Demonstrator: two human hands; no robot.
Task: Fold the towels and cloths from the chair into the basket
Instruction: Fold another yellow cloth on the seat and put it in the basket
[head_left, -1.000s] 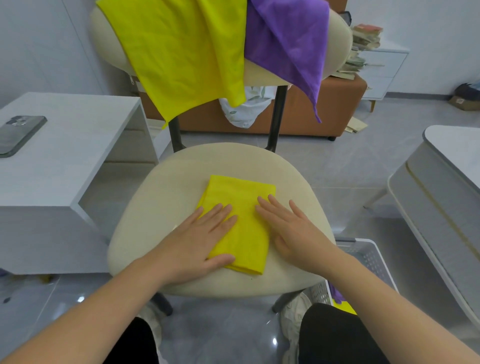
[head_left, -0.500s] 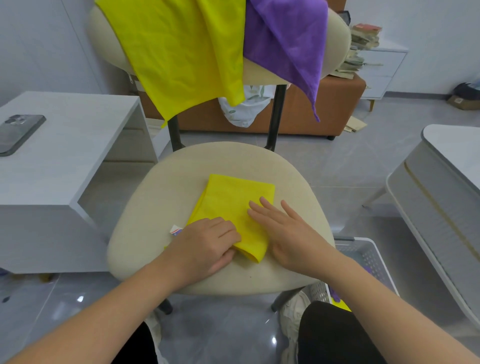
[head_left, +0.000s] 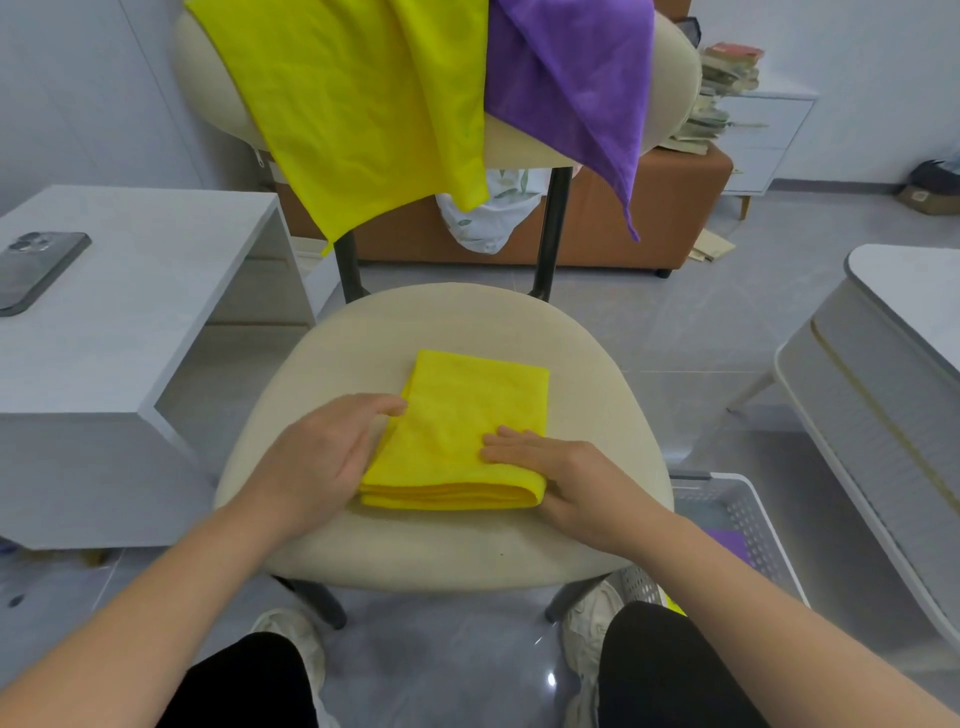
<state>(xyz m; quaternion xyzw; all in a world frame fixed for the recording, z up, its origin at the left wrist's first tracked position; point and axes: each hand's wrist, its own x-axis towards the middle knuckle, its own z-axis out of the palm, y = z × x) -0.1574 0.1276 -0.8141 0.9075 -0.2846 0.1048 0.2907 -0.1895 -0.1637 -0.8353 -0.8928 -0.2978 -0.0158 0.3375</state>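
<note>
1. white perforated basket (head_left: 748, 499) on the floor, just right of the chair, beside the right knee; purple fabric and a scrap of yellow visible inside.
2. left hand (head_left: 322, 457) open, fingers straight and together, laid against the left edge of the folded yellow cloth (head_left: 467, 436); holding nothing.
3. right hand (head_left: 566, 478) open, flat on the cloth's near right corner, fingers pressing on top; no grip, thumb hidden.
4. cloth folded to a thick rectangle, layers showing at the near edge, lying mid chair seat (head_left: 467, 556). judged: fold about finished, lift to basket next.
5. risk: lifting by one corner or the top layer only. layers would slide apart and the fold would open mid-transfer. safer scooped from both sides.
6. risk: basket low, off to the side, partly behind the right arm; a blind drop could catch the rim or land on the floor.
7. further back: yellow towel (head_left: 363, 104) and purple towel (head_left: 576, 88) draped unfolded over the backrest, overlapping; a tug on one could drag the other off.
</note>
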